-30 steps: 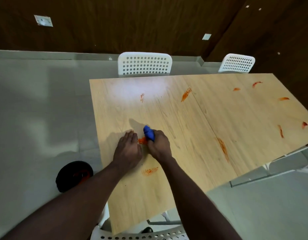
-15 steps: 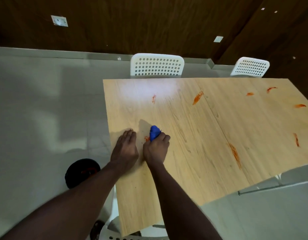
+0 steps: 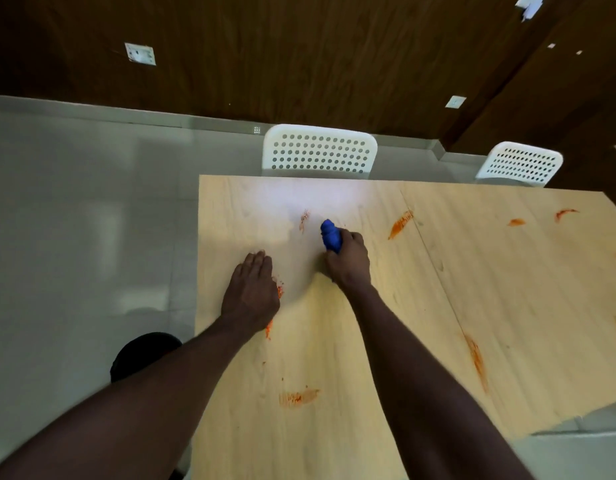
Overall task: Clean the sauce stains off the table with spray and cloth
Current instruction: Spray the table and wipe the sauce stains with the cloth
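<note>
The right hand [image 3: 348, 261] grips a bunched blue cloth [image 3: 330, 235], held down on the wooden bench [image 3: 438, 306]. The left hand [image 3: 251, 292] lies flat, fingers straight, nearer the left edge. This looks like the wiping step. The cloth sits just right of a faint sauce smear [image 3: 303, 218], so the next stroke likely needs firm pressure leftward across it. I count roughly ten orange smears [image 3: 400, 225], one cloth, and two white perforated chairs [image 3: 319, 152] at the far side. No spray bottle is in view.
</note>
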